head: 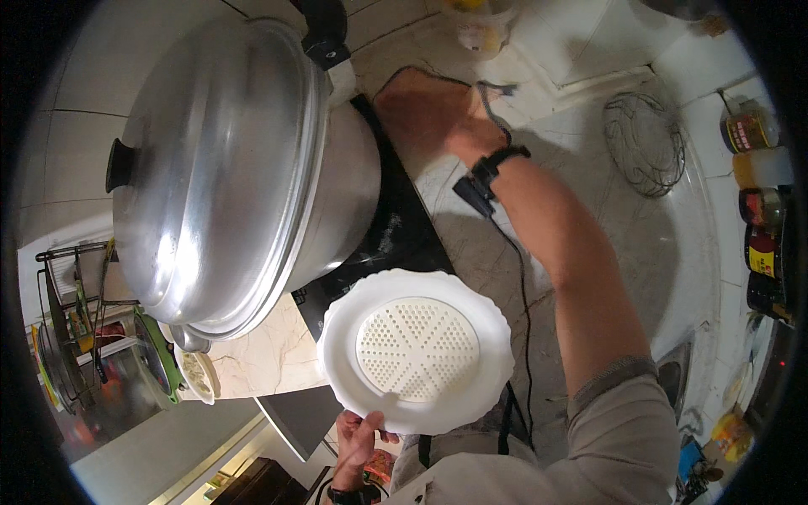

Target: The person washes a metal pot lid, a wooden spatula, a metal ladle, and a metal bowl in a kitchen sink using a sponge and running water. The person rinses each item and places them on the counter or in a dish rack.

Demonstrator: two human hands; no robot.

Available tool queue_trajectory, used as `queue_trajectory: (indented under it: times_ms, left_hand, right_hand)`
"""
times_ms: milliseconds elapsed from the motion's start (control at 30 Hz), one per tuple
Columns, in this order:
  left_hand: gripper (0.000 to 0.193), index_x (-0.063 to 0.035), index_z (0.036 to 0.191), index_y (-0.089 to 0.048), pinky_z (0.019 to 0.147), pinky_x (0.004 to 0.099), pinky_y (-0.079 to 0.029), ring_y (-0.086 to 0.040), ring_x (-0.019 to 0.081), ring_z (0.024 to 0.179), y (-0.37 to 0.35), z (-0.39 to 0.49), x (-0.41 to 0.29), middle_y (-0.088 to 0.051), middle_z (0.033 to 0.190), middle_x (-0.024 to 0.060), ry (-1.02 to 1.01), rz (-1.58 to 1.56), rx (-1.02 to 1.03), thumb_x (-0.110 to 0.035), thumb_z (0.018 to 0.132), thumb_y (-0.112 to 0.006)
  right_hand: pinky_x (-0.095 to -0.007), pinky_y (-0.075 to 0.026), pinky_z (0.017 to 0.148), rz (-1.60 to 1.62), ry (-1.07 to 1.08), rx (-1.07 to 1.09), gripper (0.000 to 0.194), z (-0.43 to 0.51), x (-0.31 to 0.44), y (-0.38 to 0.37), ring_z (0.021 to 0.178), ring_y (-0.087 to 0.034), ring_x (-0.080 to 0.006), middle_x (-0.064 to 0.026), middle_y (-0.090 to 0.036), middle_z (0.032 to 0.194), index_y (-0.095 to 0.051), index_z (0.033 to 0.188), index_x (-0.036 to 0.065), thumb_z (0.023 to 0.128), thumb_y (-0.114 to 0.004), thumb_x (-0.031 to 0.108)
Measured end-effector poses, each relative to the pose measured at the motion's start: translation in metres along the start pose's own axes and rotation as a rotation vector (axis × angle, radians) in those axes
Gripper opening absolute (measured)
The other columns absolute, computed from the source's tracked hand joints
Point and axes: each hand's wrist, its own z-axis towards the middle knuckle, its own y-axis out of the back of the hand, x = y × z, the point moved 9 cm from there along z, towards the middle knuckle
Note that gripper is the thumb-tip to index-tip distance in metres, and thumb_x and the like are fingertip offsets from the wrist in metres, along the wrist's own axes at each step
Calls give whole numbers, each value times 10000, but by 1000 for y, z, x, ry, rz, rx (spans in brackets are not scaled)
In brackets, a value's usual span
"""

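Observation:
My left hand (361, 435) grips the lower rim of a white scalloped plate (416, 416), thumb on top. A cream perforated round disc (418, 348) sits in the plate's middle. My right hand (464, 123) reaches forward beside a large lidded aluminium pot (214, 170), near its black handle (324, 38). The hand is blurred, around a brownish piece with a dark corded edge; its fingers cannot be made out, nor whether they grip it. The pot stands on a black cooktop (404, 233), with the plate in front of it.
A wire trivet (644, 144) lies on the right of the marble-look counter (631, 252). Jars (751, 129) line the right wall. A plastic tub (483, 28) stands at the back. A black cable (522, 284) hangs from my right wrist. At left are a dish rack (76, 252) and a green-rimmed pan (154, 353).

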Motion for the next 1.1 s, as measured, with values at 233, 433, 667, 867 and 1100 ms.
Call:
queue_trajectory:
  times_ms: [233, 433, 667, 867, 1100]
  left_hand:
    - [262, 83, 1005, -698, 479, 304, -521, -674, 226, 531, -4, 13, -15, -723, 760, 162, -99, -7, 118, -172, 950, -665]
    - [317, 68, 997, -684, 438, 304, -510, -656, 221, 510, -8, 26, -22, -707, 740, 162, -146, -14, 225, -242, 934, -702]
    - [272, 24, 1097, -627, 449, 315, -485, -598, 213, 513, -40, 40, -43, -686, 805, 134, -257, 24, 394, -179, 916, -639]
    - [298, -46, 1179, -586, 516, 263, -476, -612, 152, 722, -55, 51, -40, -640, 934, 48, -135, -49, 391, -168, 910, -626]
    - [243, 27, 1057, -595, 495, 306, -468, -647, 223, 578, -150, 53, -47, -674, 830, 137, -331, 150, 519, -158, 913, -658]
  right_hand:
    - [-427, -338, 1211, 22, 230, -158, 605, -153, 98, -16, 1405, -483, -295, -171, -536, 1474, -497, 1471, 26, 1030, -530, 438]
    - [-421, -309, 1232, -58, 60, -33, 606, -318, 174, -49, 1427, -446, -274, -141, -445, 1553, -396, 1525, 43, 1038, -521, 380]
    - [-415, -341, 1212, -165, -234, -83, 486, -391, 211, 16, 1418, -463, -242, -121, -482, 1540, -490, 1461, 72, 1038, -501, 311]
    - [-421, -371, 1186, -705, -613, -236, 408, -470, 137, 130, 1415, -471, -234, -107, -515, 1525, -579, 1385, 88, 1020, -502, 253]
    - [-476, -294, 1209, -538, -974, -337, 582, -511, 183, 81, 1438, -422, -312, -133, -523, 1496, -529, 1430, 52, 945, -595, 368]
